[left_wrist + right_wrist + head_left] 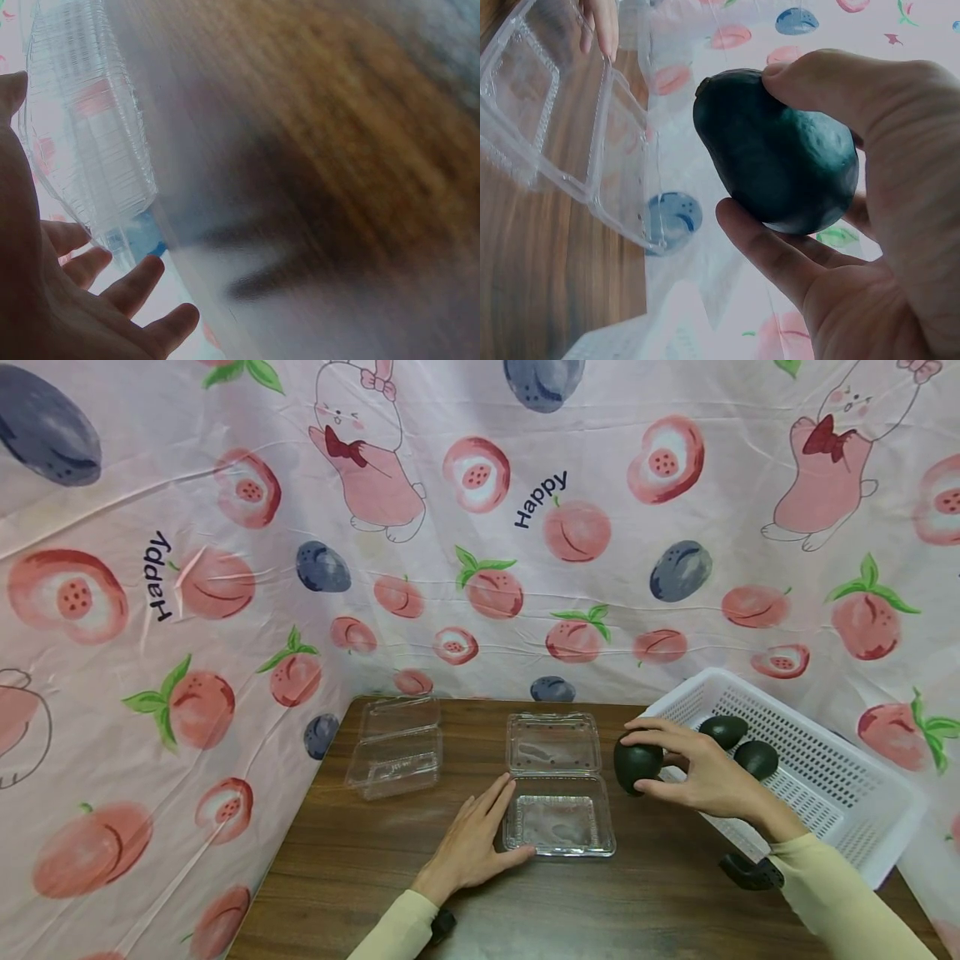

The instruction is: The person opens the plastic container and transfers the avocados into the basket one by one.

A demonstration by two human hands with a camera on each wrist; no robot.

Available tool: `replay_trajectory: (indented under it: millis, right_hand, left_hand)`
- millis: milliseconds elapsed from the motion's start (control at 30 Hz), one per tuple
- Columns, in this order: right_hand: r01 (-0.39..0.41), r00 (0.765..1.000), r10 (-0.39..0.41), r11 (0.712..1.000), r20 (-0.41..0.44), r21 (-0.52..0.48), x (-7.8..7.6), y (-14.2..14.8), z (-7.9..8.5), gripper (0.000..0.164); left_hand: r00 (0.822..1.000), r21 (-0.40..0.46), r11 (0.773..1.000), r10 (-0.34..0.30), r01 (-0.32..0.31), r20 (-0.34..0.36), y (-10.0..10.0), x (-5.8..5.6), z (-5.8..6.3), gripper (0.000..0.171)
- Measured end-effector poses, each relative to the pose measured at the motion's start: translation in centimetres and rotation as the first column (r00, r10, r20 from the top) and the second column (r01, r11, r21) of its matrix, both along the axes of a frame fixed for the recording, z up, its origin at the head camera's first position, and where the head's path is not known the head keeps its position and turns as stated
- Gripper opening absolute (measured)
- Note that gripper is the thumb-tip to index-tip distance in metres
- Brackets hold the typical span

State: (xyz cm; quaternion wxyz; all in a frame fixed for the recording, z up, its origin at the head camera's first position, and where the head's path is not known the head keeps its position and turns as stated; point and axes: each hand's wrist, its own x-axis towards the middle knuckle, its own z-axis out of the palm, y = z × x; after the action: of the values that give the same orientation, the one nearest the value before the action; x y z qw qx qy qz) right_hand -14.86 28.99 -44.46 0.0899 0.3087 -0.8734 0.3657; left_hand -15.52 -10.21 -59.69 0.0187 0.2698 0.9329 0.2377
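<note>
A dark green avocado point(636, 763) is held between the thumb and fingers of my right hand point(701, 770), between the clear container and the white basket. The right wrist view shows the same avocado point(776, 154) close up, its stem end toward the upper left. My left hand point(474, 843) rests at the left edge of a clear plastic clamshell container point(558, 822), fingers extended. That container lies with its lid folded back, and no item shows inside it. In the left wrist view, the fingers of my left hand point(127, 300) are straight beside the container's ribbed wall point(97, 127).
A white perforated basket point(885, 793) stands at the right, partly under my right forearm. Two avocados, one farther back point(723, 731) and one nearer point(757, 760), lie in it. Another clear clamshell point(397, 752) sits at the table's left. A printed cloth point(465, 552) hangs behind the wooden table point(337, 877).
</note>
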Motion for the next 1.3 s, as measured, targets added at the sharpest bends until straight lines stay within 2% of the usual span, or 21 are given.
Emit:
replay_trajectory:
  millis: [233, 667, 900, 1133, 1300]
  right_hand:
    - [0.029, 0.999, -0.029, 1.0, -0.022, -0.001, 0.1, 1.2, 0.1, 0.059]
    - [0.086, 0.996, -0.086, 0.995, 0.004, -0.049, 0.5, 3.3, 0.5, 0.062]
    - [0.071, 0.997, -0.071, 0.993, 0.003, -0.093, 0.7, 4.5, 0.6, 0.063]
    - [0.139, 0.99, -0.137, 0.988, 0.041, -0.062, 1.0, 5.5, 0.8, 0.065]
    - [0.152, 0.987, -0.149, 0.986, 0.054, -0.064, 1.1, 6.1, 0.8, 0.065]
  left_hand:
    - [1.0, -0.008, 1.0, 0.003, -0.003, -0.001, 0.0, 0.0, -0.1, 0.113]
    - [1.0, -0.005, 1.0, 0.001, -0.001, -0.002, -0.1, 0.0, 0.0, 0.113]
    - [1.0, 0.0, 1.0, -0.005, 0.005, 0.001, 0.0, -0.1, 0.0, 0.113]
    - [1.0, 0.002, 1.0, -0.004, 0.004, 0.006, 0.0, -0.1, 0.1, 0.113]
    - [1.0, 0.003, 1.0, -0.004, 0.004, 0.006, -0.1, 0.0, 0.1, 0.113]
